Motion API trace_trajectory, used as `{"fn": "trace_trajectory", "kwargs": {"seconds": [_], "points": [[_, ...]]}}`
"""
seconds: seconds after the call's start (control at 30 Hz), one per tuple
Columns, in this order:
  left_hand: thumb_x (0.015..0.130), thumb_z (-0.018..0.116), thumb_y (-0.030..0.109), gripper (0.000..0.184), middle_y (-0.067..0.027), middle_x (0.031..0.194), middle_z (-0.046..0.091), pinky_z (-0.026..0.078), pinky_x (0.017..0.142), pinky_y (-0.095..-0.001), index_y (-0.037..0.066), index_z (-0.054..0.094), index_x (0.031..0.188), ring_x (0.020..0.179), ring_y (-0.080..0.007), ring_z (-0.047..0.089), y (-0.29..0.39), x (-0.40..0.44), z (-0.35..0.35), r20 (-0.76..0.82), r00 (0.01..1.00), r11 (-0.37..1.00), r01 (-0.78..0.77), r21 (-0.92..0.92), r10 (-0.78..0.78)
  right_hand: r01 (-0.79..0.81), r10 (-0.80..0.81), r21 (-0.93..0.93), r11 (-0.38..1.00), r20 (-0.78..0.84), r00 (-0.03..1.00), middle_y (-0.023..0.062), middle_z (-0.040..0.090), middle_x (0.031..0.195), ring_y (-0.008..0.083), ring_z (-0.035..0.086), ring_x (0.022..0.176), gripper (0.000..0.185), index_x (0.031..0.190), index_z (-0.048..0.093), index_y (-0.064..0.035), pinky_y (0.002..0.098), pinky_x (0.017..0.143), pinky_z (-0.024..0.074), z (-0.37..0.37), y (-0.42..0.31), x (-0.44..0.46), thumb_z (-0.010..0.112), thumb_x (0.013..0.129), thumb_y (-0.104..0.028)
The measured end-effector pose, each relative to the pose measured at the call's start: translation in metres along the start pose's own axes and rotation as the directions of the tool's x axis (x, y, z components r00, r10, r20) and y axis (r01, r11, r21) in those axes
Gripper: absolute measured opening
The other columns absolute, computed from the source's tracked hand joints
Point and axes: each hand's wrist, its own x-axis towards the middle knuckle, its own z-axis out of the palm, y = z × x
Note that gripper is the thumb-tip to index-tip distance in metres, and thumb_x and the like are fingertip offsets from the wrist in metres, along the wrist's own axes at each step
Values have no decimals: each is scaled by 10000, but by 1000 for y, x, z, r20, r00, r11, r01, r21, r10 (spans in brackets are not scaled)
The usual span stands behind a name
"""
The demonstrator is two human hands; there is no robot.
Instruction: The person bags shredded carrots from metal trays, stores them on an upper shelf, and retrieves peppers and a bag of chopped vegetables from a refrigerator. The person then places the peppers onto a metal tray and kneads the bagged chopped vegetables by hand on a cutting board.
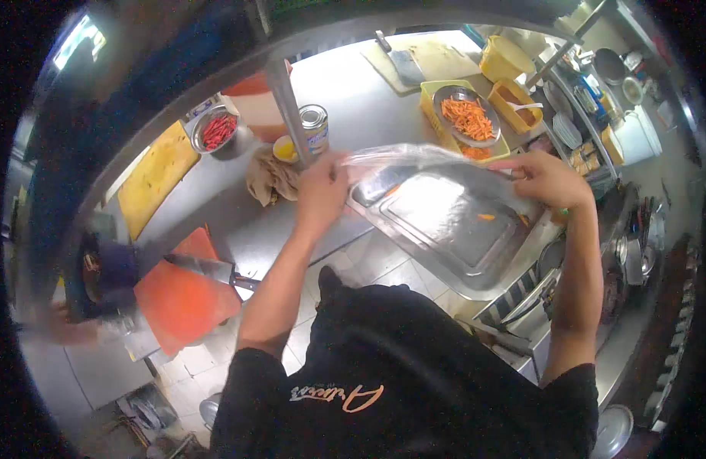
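Clear plastic film [414, 155] is stretched between my two hands, its upper edge bunched. My left hand [322, 187] pinches its left end near a metal post. Closed on the right end is my right hand [548, 180], level with the left. Below the film lies a shallow metal tray [479, 287] with a few orange strips in it. I cannot tell whether the film touches the tray. Just beyond, a metal bowl of carrot strips [468, 115] rests on a yellow basket [435, 118].
A knife [204, 266] lies on a red cutting board [185, 306] at left. Nearby are a yellow board [158, 180], a bowl of red chillies [217, 131], a crumpled cloth [270, 174] and a can [315, 128]. The metal post [288, 107] rises close to my left hand.
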Motion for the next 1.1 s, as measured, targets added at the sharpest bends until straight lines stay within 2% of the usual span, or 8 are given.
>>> {"fn": "trace_trajectory", "kwargs": {"seconds": [0.23, 0.43, 0.57, 0.77, 0.9, 0.97, 1.0, 1.1], "points": [[843, 524, 200, 253, -120, 669, 604, 447, 599, -305, -2, 625, 957, 604, -189, 586, 23, 25, -8, 12, 999, 999, 36, 32, -36, 113, -90, 125, 986, -180, 980, 158, 643, 924, 110, 585, 855, 570, 1237, 519, -46, 241, 722, 459, -8, 40, -55, 573, 677, -138], [865, 510, 199, 246, -69, 602, 575, 428, 569, -299, 10, 631, 966, 583, -146, 568, 45, 34, -45, -175, 984, 997, 49, 59, -38, -88, 207, 589, 803, -138, 969, -19, 546, 792, 73, 460, 665, 599, 1231, 534, -19, 214, 610, 396, 76, 125, -85, 591, 645, -129], [878, 495, 126, 216, -22, 670, 605, 425, 549, -279, -10, 621, 989, 592, -104, 549, 85, 32, -62, -137, 989, 993, -75, -89, 62, -25, 186, 544, 839, -242, 952, 117, 608, 1140, 186, 580, 940, 547, 1244, 517, -45, 308, 827, 457, 161, 126, -16, 556, 705, -135], [888, 491, 84, 194, -15, 785, 600, 388, 530, -197, -12, 625, 989, 603, -54, 489, 127, 30, -74, -222, 947, 926, -284, -250, 231, 91, 261, 616, 783, -457, 850, 215, 632, 999, 288, 640, 858, 513, 1245, 491, -18, 348, 787, 486, 254, 89, 104, 562, 754, -147], [885, 502, 92, 172, -22, 812, 598, 390, 551, -195, -2, 632, 947, 627, -54, 494, 144, 20, -81, -142, 963, 929, -261, -261, 231, 227, -29, 141, 964, -787, 616, 238, 602, 1042, 334, 612, 924, 617, 1255, 445, 51, 379, 827, 477, 264, 68, 134, 635, 750, -248], [880, 508, 99, 167, -27, 808, 610, 410, 577, -217, 3, 633, 933, 677, -68, 522, 150, 9, -75, -110, 966, 926, -256, -279, 233, 498, -317, -19, 867, -792, 522, 264, 516, 1174, 360, 510, 1101, 693, 1249, 432, 53, 405, 952, 397, 230, 25, 101, 666, 731, -343], [879, 509, 100, 167, -30, 814, 614, 416, 586, -224, 3, 632, 934, 690, -72, 529, 150, 2, -69, -41, 976, 916, -213, -339, 212, 410, -284, 98, 907, -577, 766, 258, 501, 1196, 356, 478, 1139, 665, 1226, 451, 38, 409, 968, 380, 195, -16, 74, 656, 741, -370], [870, 516, 93, 152, -48, 851, 626, 437, 627, -247, 8, 630, 926, 707, -94, 552, 175, -32, -34, 290, 939, 908, -51, -416, 186, 602, -297, 349, 718, -628, 719, 239, 485, 1191, 336, 469, 1121, 643, 1221, 435, 36, 400, 954, 371, 232, -57, 81, 615, 772, -387]]}}
